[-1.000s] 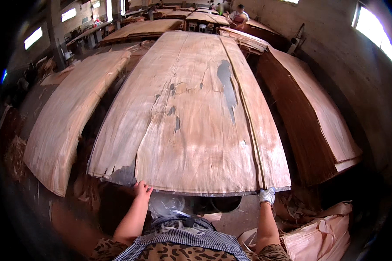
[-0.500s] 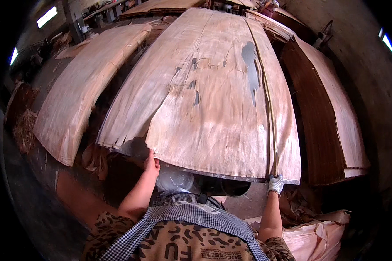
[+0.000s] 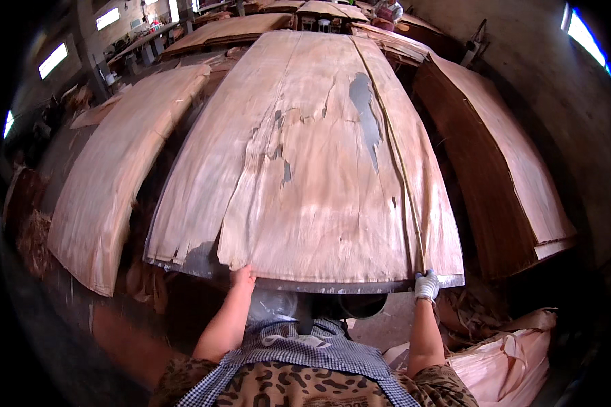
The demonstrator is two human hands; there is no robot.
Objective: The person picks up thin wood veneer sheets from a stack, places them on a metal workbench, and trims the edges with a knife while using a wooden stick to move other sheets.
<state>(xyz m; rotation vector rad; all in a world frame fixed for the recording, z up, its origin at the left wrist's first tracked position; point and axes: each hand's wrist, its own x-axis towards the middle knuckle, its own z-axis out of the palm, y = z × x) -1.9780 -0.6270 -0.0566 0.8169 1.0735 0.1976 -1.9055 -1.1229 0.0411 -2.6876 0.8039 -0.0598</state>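
A large pale wood veneer sheet [image 3: 319, 203] lies over a grey-surfaced table in front of me. It has long splits, a torn flap at its near left, and ragged holes showing grey beneath. My bare left hand [image 3: 243, 276] is closed on the near edge, just right of the flap's corner; its fingertips are partly hidden. In a striped glove, my right hand [image 3: 427, 285] is closed on the same edge near the right corner, at the lower end of a long raised fold [image 3: 402, 169].
A veneer stack [image 3: 125, 169] stands to the left, and a taller, dark-sided stack [image 3: 485, 156] to the right. Under the near edge are a clear plastic-like container [image 3: 273, 306] and a dark bucket [image 3: 363, 306]. Crumpled veneer [image 3: 506, 363] lies at lower right. Another person [image 3: 387, 12] is far off.
My view has tilted up, showing more of the far room. Along the near edge, my left hand has shifted right from the flap's corner. My right hand keeps its place by the fold.
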